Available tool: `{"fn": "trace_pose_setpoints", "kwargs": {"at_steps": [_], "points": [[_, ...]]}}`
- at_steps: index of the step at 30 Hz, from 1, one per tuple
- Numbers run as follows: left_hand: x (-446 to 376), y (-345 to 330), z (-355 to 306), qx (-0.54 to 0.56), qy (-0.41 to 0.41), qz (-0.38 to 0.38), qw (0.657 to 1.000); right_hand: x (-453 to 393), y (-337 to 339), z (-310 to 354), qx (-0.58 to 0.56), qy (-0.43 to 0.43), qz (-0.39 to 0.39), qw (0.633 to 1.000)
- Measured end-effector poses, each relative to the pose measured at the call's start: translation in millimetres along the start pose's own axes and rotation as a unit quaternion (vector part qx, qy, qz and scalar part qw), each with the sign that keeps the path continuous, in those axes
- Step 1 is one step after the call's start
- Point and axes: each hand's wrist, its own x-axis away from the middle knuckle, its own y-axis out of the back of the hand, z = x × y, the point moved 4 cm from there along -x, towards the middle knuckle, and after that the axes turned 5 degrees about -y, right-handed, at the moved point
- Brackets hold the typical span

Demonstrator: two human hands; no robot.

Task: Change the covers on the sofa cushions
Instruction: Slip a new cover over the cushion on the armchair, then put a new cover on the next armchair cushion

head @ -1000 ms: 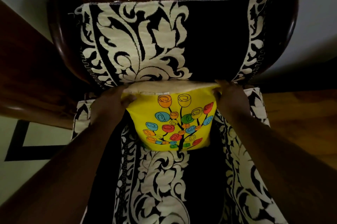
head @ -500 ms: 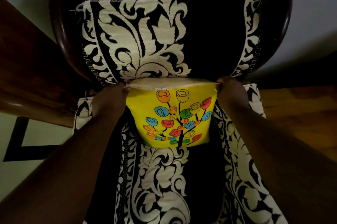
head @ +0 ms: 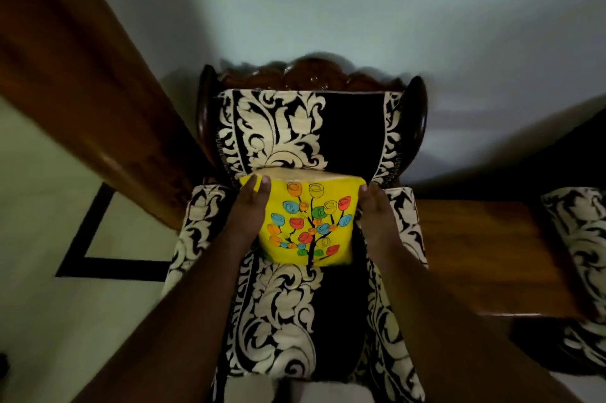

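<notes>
A yellow cushion cover (head: 308, 225) printed with a tree of coloured blooms stands upright on the seat of a black-and-cream armchair (head: 295, 320). The cream cushion (head: 301, 175) shows at the cover's open top edge. My left hand (head: 251, 209) grips the cover's left side with the thumb over the top corner. Against the right side, my right hand (head: 373, 215) holds the cover near its top corner. The cushion leans close to the patterned backrest (head: 295, 130).
Carved dark wood (head: 311, 74) frames the chair's back. A wooden side table (head: 485, 248) stands to the right, with another patterned seat (head: 580, 255) beyond it. A slanted wooden beam (head: 82, 74) runs at left over a pale floor with a black line (head: 98, 268).
The view has pulled back and up, so the chair looks smaller and more wall shows. Both hands keep hold of the cover's sides; the left thumb now lies over the top corner.
</notes>
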Motion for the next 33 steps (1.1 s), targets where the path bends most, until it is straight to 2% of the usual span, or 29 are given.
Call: {"fn": "trace_pose_setpoints", "kwargs": {"at_steps": [4, 8, 13, 16, 20, 22, 27, 30, 33], "points": [[108.9, 14.3, -37.9, 0.028, -0.02, -0.038, 0.999, 108.7, 13.9, 51.1, -0.018, 0.038, 0.03, 0.999], [208.0, 30.1, -62.3, 0.043, -0.04, -0.091, 0.994, 175.0, 21.6, 64.7, 0.009, 0.062, 0.089, 0.994], [307.6, 80.0, -47.8, 0.064, -0.007, -0.178, 0.982, 276.3, -23.2, 97.7, 0.047, 0.105, 0.135, 0.984], [360.2, 129.4, -44.3, 0.081, -0.015, -0.24, 0.967, 323.2, -73.4, 99.7, 0.088, 0.136, 0.175, 0.971], [449.6, 223.9, -23.0, 0.101, -0.031, -0.335, 0.936, 413.3, -171.5, 86.9, 0.129, 0.193, 0.279, 0.932], [483.7, 252.3, -13.7, 0.107, -0.032, -0.354, 0.929, 441.5, -206.2, 80.0, 0.128, 0.193, 0.315, 0.92], [630.8, 370.8, 57.7, 0.128, -0.007, -0.452, 0.883, 591.5, -345.0, 23.3, 0.165, 0.184, 0.466, 0.849], [715.9, 430.1, 110.4, 0.143, 0.026, -0.505, 0.851, 681.9, -415.9, -20.7, 0.181, 0.181, 0.52, 0.815], [784.8, 480.5, 164.4, 0.126, 0.052, -0.53, 0.837, 760.3, -472.1, -63.2, 0.211, 0.191, 0.562, 0.777]]}}
